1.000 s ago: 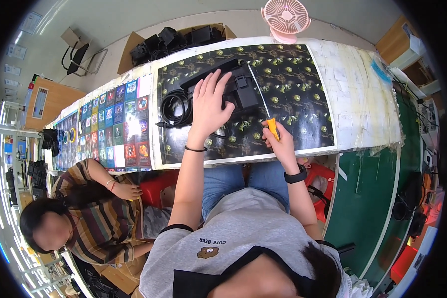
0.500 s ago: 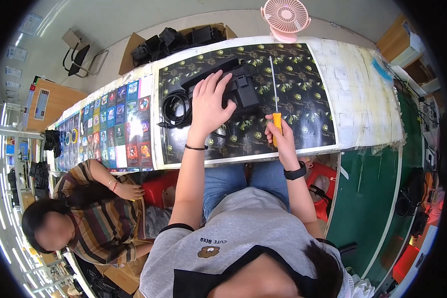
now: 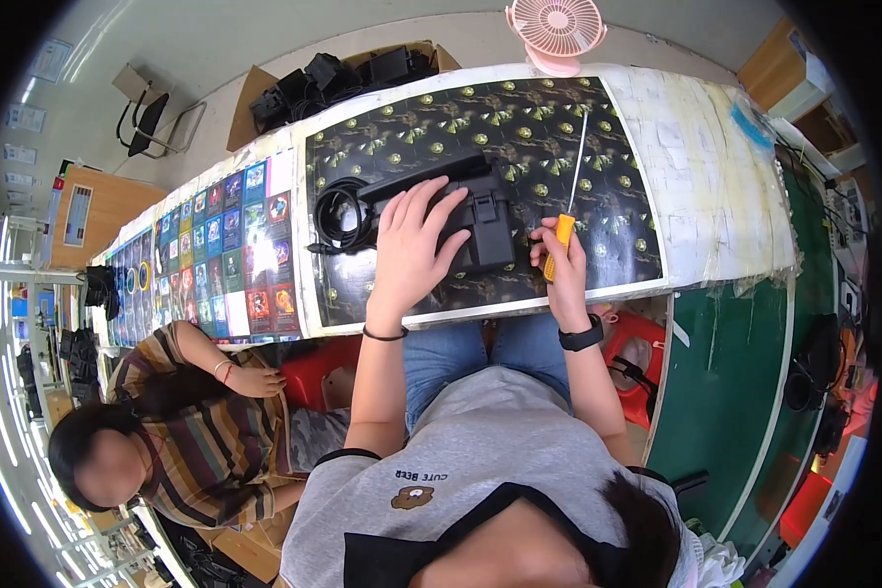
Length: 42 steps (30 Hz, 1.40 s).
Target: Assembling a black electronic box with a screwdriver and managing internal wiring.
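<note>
A black plastic box with a latch-like clip and a long raised bar along its far side lies on the dark patterned mat. My left hand rests across it, fingers spread, covering part of its left side. A black cable lies coiled just left of the box, its plug end toward me. To the right, my right hand is closed around the yellow handle of a screwdriver. Its long metal shaft points away from me, tilted slightly right, apart from the box.
A pink fan stands at the far table edge. Beyond it, to the left, a cardboard box holds several black devices. Picture cards cover the table's left part. Another person sits close on my left. A green surface lies right.
The black box has shifted toward me together with my left hand. The screwdriver has tipped, its tip swinging to the right, still in my right hand.
</note>
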Motion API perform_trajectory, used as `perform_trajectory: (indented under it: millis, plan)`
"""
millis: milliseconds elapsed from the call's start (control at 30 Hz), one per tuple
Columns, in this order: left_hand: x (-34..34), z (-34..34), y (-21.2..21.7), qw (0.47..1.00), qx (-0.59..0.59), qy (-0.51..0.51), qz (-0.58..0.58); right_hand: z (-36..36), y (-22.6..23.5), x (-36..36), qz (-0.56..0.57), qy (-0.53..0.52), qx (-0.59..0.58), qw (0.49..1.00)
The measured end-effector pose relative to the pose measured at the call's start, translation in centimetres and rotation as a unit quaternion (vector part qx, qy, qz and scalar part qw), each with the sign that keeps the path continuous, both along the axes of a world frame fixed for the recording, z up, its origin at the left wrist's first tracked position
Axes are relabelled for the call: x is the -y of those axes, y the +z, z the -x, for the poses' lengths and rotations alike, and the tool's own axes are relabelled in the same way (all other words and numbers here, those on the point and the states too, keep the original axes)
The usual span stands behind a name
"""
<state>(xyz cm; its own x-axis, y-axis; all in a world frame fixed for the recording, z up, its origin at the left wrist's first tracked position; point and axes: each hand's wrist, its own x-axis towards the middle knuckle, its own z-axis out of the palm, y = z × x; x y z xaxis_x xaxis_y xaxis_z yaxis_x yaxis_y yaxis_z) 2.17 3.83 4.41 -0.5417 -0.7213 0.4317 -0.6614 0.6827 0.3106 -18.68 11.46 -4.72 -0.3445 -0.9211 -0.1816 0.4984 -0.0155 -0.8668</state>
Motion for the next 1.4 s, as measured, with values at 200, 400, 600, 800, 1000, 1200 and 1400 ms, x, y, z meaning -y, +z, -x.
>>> perform_trajectory:
  millis: [200,400,600,800,1000,1200,1400]
  plan:
    - [0.1,-0.3,0.2,0.998,0.053,-0.040,-0.003,0.2,-0.1,-0.3,0.010,0.028,-0.003,1.000]
    - [1.9,-1.9,1.1,0.996,0.020,-0.069,-0.053,0.2,-0.1,-0.4,0.023,0.036,0.016,0.999]
    - [0.7,2.9,3.8,0.996,-0.067,-0.054,0.001,0.7,-0.4,-0.6,0.024,0.019,0.028,0.999]
    - [1.2,8.7,2.2,0.974,0.188,-0.010,0.126,0.4,-0.8,-0.1,0.047,0.007,0.139,0.989]
    - [3.1,11.8,-0.5,0.954,0.270,0.032,0.125,1.1,-1.2,-0.2,0.061,-0.005,0.131,0.989]
    - [3.1,12.9,-1.6,0.944,0.292,0.031,0.149,1.1,-1.3,-0.3,0.067,-0.014,0.100,0.993]
    - [2.6,12.2,-0.6,0.919,0.349,0.004,0.181,0.8,-1.6,-0.3,0.073,0.001,0.137,0.988]
